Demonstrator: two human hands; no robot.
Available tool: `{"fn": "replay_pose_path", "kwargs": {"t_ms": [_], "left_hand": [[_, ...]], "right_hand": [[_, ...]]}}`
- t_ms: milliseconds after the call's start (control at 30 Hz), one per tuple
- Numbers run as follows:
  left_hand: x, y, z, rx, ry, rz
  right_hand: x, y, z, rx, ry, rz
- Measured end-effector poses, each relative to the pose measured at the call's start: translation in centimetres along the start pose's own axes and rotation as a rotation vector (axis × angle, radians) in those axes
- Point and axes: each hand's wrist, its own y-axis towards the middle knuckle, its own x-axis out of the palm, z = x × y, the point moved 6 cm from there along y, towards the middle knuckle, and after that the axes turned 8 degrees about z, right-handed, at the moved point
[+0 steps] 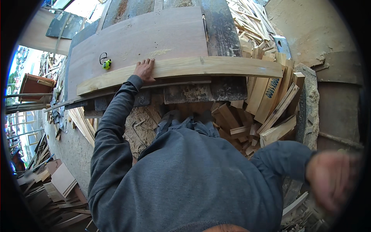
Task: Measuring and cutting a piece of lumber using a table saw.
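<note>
Left hand [144, 71] lies on a long, pale wooden plank [228, 66], fingers slightly apart. Plank: along the near part of a brown plywood sheet [174, 34] on a dark, worn wooden counter [219, 33], right end past the counter's edge. Yellow-green tape measure [106, 64] with black strap [102, 59]: on sheet, beyond plank. Right hand [333, 178]: blurred, well apart from plank; finger state cannot be told.

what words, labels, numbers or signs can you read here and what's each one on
Pale plank at right, beyond the board's end: dark blue printed characters, not copied out here.
Yellow-green tape measure: any markings too small to read.
Board under the left hand: no readable text.
</note>
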Motion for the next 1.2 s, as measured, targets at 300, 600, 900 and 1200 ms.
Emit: {"fn": "replay_pose_path", "kwargs": {"t_ms": [300,600,900,1200], "left_hand": [[0.0,-0.5,-0.3,-0.029,-0.017,-0.005],[0.1,-0.4,0.2,-0.049,-0.023,-0.003],[-1.5,-2.9,3.5,0.021,-0.074,0.166],[-0.9,-2.5,3.2,0.091,-0.094,0.283]], "right_hand": [[-25.2,-40.0,25.0,1.412,-1.507,0.11],[-25.6,-46.2,25.7,1.608,-0.884,0.489],[-24.2,-44.7,24.1,1.614,-1.014,0.438],[-25.3,-45.1,24.3,1.58,-0.946,0.383]]}}
